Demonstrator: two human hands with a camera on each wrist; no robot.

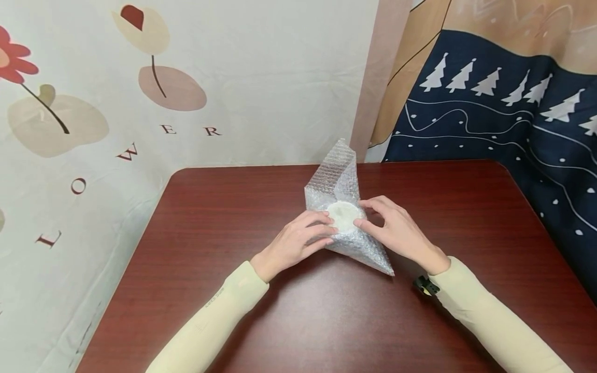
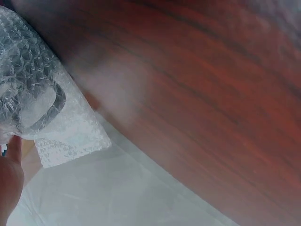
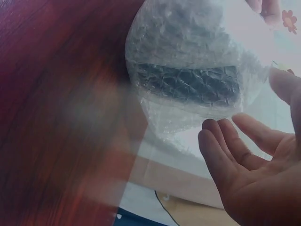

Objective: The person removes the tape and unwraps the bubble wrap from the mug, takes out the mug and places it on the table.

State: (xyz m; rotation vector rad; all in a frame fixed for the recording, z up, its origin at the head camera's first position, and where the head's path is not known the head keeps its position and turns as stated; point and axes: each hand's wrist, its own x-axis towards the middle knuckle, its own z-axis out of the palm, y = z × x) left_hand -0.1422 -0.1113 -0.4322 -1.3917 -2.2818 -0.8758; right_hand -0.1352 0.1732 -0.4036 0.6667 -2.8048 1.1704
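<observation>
A round object in bubble wrap stands on the table, a white disc showing at its top. In the left wrist view, a dark curved band shows through the bubble wrap; in the right wrist view, a dark patch lies under it. My left hand rests its spread fingertips on the disc's left edge, its thumb hidden in the head view. On the right side, my right hand touches the wrapped object with thumb and forefinger apart, its other fingers loosely bent.
A dark red wooden table lies under the hands. One loose flap of wrap stands up toward the far edge. Behind hang a pale printed cloth and a dark blue one with white trees.
</observation>
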